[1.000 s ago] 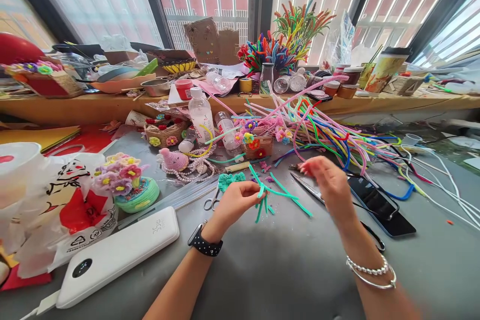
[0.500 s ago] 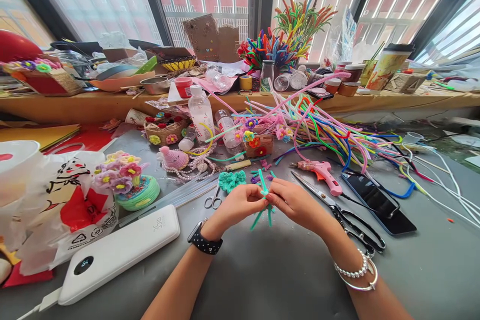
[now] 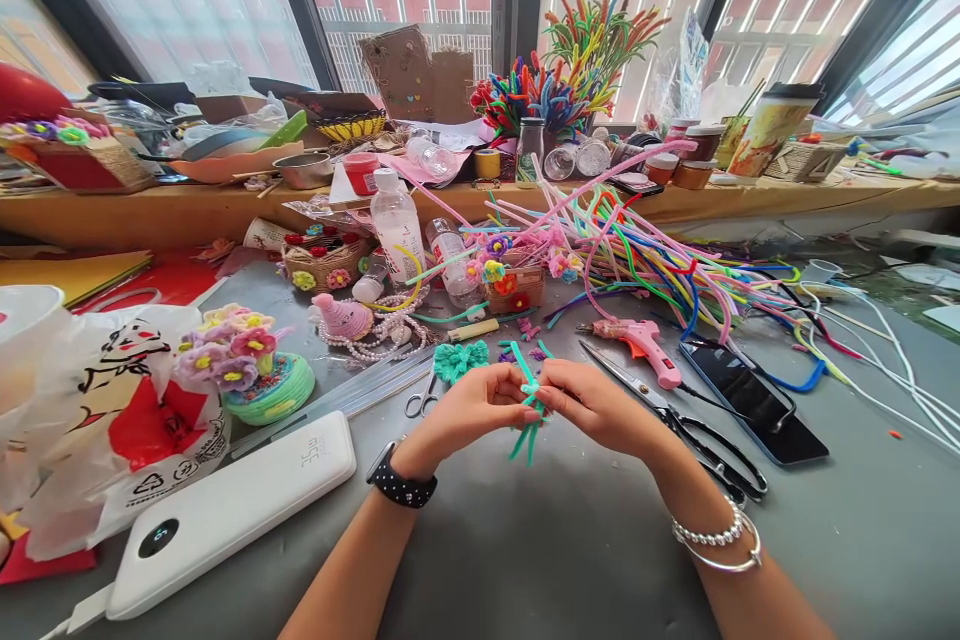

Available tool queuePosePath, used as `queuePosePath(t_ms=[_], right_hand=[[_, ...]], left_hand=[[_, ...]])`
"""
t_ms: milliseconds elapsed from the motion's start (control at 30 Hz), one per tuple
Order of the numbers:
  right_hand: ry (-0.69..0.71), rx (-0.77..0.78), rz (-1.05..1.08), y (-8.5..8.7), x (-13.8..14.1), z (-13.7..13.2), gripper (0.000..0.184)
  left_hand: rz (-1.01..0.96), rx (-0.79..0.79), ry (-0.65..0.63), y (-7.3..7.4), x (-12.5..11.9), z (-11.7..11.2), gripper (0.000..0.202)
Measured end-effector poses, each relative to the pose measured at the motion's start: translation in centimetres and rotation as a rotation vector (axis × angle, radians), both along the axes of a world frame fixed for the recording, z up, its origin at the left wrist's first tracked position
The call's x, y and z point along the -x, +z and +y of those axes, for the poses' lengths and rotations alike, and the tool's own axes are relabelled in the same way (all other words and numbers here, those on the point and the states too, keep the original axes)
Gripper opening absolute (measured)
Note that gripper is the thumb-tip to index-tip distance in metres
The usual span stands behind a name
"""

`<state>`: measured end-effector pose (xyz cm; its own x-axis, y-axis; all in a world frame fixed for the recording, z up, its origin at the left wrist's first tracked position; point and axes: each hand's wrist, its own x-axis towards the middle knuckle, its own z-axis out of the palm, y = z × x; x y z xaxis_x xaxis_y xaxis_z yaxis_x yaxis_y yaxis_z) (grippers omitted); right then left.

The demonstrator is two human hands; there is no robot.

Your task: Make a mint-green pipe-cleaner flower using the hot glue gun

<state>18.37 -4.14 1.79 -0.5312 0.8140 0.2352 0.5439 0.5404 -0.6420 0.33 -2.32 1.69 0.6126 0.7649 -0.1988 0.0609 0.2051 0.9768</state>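
Above the grey table, green pipe cleaners [image 3: 523,360] cross one another, with ends sticking out above and below my fingers. My left hand [image 3: 480,412] pinches them from the left side. From the other side, my right hand [image 3: 589,402] grips them near the crossing point, fingertips closed and almost touching the left ones. The fingers partly cover the crossing. Just beyond my left hand lies a fluffy green bow [image 3: 460,361], with small scissors [image 3: 422,400] beside it. Large black-handled scissors [image 3: 705,455] rest to the right of my right hand.
A pink glue gun [image 3: 637,345] and a phone [image 3: 754,400] lie at the right. A white power bank [image 3: 240,515] and a pipe-cleaner flower pot [image 3: 270,385] stand at the left. Behind are bottles [image 3: 397,225] and a heap of loose pipe cleaners [image 3: 637,250].
The pipe cleaners have turned slightly in my fingers, their lower ends now closer together. Both hands stay closed on them; the whole view has shifted a little.
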Motion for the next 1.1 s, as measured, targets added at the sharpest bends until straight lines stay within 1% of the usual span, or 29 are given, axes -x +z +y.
queuePosePath(t_ms=[100,167,333,400,500,633,800,933,1033,1100], right_hand=[[-0.013,-0.051,-0.087,0.1,-0.2,0.0,0.027],[0.005,-0.075,-0.143,0.1,-0.2,0.0,0.027],[0.031,-0.133,-0.217,0.1,-0.2,0.0,0.024],[0.028,-0.154,-0.229,0.0,-0.1,0.0,0.026],[0.021,-0.156,-0.231,-0.1,0.0,-0.1,0.026],[0.032,-0.085,-0.213,-0.1,0.1,-0.2,0.022],[0.044,0.016,-0.138,0.0,-0.1,-0.2,0.022],[0.049,0.049,-0.091,0.1,0.0,-0.2,0.023],[-0.001,0.049,-0.05,0.0,0.4,-0.2,0.024],[-0.069,0.009,-0.034,-0.1,0.5,-0.2,0.025]], left_hand=[[0.009,0.038,-0.011,0.6,0.2,-0.1,0.035],[0.026,0.067,0.006,0.8,0.3,-0.1,0.038],[-0.009,0.146,0.058,0.8,0.1,-0.1,0.051],[0.038,0.12,0.036,0.7,0.0,-0.1,0.045],[0.155,0.002,-0.04,0.4,0.0,-0.1,0.034],[0.25,-0.088,-0.066,0.2,0.3,0.0,0.029],[0.249,-0.085,-0.044,0.1,0.4,0.1,0.024],[0.217,-0.05,-0.018,0.0,0.2,0.0,0.024],[0.201,-0.04,-0.002,-0.2,0.1,0.0,0.025],[0.185,-0.057,0.026,-0.2,0.0,0.0,0.024]])
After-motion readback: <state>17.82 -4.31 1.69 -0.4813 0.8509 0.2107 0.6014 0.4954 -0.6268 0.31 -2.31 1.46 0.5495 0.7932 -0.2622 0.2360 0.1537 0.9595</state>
